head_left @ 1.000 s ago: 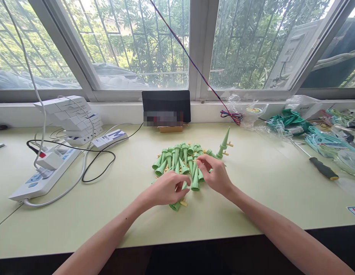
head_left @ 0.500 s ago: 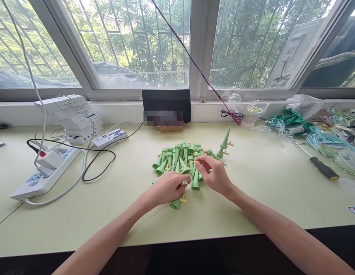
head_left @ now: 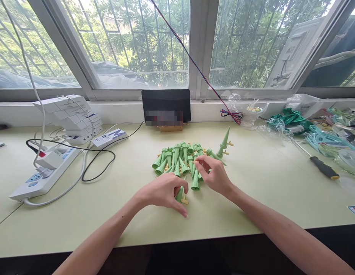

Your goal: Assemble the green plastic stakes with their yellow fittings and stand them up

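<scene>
My left hand [head_left: 166, 189] reaches over a green plastic spike [head_left: 180, 194] at the near side of the pile, its thumb spread away from the fingers. A yellow valve piece [head_left: 185, 201] sticks out beside that spike. My right hand [head_left: 213, 172] pinches a small yellow peg-like piece [head_left: 193, 162] between thumb and fingertips. Between and behind my hands lies a heap of green cone-shaped spikes [head_left: 177, 154] with yellow pieces among them. Two stacked green spikes with yellow valves [head_left: 223, 146] stand upright to the right of the heap.
A white power strip [head_left: 45, 175] with cables and stacked white boxes [head_left: 74, 118] occupy the left. At the back a dark tablet [head_left: 166, 101] leans upright. On the right are a screwdriver [head_left: 323, 168] and plastic-wrapped items [head_left: 292, 120]. The table's front edge runs close below.
My left hand has moved slightly down toward me and spread its thumb from its fingers, now over the near spike. My right hand stays almost still with the yellow piece.
</scene>
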Motion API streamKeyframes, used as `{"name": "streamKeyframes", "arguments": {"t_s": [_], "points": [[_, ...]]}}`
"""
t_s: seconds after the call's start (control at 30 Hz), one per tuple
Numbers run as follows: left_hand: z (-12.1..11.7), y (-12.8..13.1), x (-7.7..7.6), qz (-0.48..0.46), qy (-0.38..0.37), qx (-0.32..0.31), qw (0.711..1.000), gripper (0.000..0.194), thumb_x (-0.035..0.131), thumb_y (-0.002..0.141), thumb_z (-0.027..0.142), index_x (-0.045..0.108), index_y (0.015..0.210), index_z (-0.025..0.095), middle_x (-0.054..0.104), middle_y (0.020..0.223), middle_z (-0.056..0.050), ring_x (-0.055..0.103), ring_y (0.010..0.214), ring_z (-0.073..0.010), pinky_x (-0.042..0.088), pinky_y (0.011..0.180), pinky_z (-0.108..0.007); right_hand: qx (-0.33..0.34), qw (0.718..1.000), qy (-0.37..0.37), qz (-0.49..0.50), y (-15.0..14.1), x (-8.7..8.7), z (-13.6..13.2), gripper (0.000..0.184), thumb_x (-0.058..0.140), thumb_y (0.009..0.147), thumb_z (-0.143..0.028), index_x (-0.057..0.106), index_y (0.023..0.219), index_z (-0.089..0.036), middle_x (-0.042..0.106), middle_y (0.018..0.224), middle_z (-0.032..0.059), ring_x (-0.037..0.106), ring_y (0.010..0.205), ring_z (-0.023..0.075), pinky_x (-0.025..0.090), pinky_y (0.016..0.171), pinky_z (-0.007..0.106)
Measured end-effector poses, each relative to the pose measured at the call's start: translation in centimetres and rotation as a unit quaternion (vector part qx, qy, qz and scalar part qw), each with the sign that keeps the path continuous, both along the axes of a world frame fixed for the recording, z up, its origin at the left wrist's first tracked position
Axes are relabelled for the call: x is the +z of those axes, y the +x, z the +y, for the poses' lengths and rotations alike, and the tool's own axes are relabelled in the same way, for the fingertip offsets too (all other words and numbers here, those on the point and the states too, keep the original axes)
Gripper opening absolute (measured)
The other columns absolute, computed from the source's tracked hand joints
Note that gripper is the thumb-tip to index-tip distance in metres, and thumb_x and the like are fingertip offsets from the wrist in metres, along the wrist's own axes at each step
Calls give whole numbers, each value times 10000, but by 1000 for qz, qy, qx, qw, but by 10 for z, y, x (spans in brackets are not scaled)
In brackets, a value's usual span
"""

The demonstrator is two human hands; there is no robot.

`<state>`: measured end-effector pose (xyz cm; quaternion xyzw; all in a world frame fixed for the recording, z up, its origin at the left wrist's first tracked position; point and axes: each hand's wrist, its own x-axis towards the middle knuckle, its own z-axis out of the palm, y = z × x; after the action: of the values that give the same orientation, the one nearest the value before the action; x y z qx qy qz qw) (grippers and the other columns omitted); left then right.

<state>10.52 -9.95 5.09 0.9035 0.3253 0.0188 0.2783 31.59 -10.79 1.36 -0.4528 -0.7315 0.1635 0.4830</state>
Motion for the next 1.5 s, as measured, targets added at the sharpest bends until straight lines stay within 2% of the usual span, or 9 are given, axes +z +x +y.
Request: {"name": "streamKeyframes", "arguments": {"t_s": [0.2, 0.37, 0.43, 0.63, 0.8, 0.93, 1.07, 1.33, 1.5], "points": [[0, 2, -3, -8, 31, 18, 999, 420, 727, 688, 620, 680, 792, 216, 549, 549, 57, 451, 510, -97, 309, 558, -233, 5, 1000, -7, -2, 0, 0, 1, 140, 513, 947, -270, 619, 923, -181, 632, 750, 12, 495, 574, 122, 432, 560, 249], [-1, 1, -2, 18, 18, -1, 1000, 480, 782, 597, 624, 672, 839, 224, 610, 575, 58, 508, 534, -107, 325, 575, -234, 10, 1000, -9, -1, 0, 0, 1, 135, 515, 946, -267, 618, 926, -181, 628, 752, 9, 492, 576, 121, 428, 561, 249], [-1, 1, -2, 28, 17, -5, 999, 456, 806, 586, 579, 660, 838, 227, 621, 578, 64, 527, 541, -109, 326, 570, -229, 11, 1000, -9, -2, 0, 0, 1, 135, 513, 947, -266, 616, 921, -181, 622, 744, 7, 487, 574, 119, 423, 558, 248], [-2, 2, -2, 13, 31, -19, 999, 236, 752, 692, 394, 672, 835, 224, 627, 602, 59, 527, 544, -97, 342, 564, -215, 12, 1000, -7, -3, 0, 1, 0, 138, 507, 948, -266, 611, 911, -182, 616, 738, 7, 481, 569, 119, 416, 555, 247], [-6, 3, 1, -70, 63, -12, 995, 131, 653, 764, 319, 669, 806, 197, 517, 534, 63, 436, 491, -78, 372, 597, -222, 12, 1000, -9, -4, 0, 1, 0, 143, 506, 950, -272, 610, 910, -182, 621, 737, 12, 488, 576, 125, 422, 559, 252], [-7, 3, 1, -132, 80, 1, 988, 122, 597, 805, 292, 657, 806, 186, 366, 502, 71, 324, 472, -76, 328, 538, -222, 12, 1000, -7, -6, 0, 2, 0, 155, 497, 956, -283, 610, 912, -185, 624, 735, 15, 490, 569, 128, 426, 555, 259], [-5, 2, -2, -187, 85, 32, 978, 177, 591, 842, 336, 668, 845, 177, 325, 517, 66, 290, 477, -81, 305, 491, -223, 11, 1000, -6, -4, 0, 2, 0, 163, 498, 956, -294, 613, 911, -188, 635, 746, 21, 496, 564, 130, 431, 550, 262], [-1, 4, -7, -293, 132, 130, 938, 227, 636, 856, 354, 671, 994, 176, 570, 681, 14, 458, 564, -86, 433, 542, -201, 4, 1000, -5, 11, 0, 1, 0, 152, 514, 948, -288, 621, 924, -182, 645, 756, 19, 506, 568, 124, 437, 548, 254], [1, 9, -11, -293, 171, 197, 920, 260, 647, 850, 404, 676, 999, 193, 527, 662, 33, 460, 534, -75, 468, 541, -195, -5, 1000, -7, 14, -1, 2, 0, 168, 510, 948, -302, 622, 924, -180, 660, 772, 26, 526, 572, 125, 448, 547, 255]]}}
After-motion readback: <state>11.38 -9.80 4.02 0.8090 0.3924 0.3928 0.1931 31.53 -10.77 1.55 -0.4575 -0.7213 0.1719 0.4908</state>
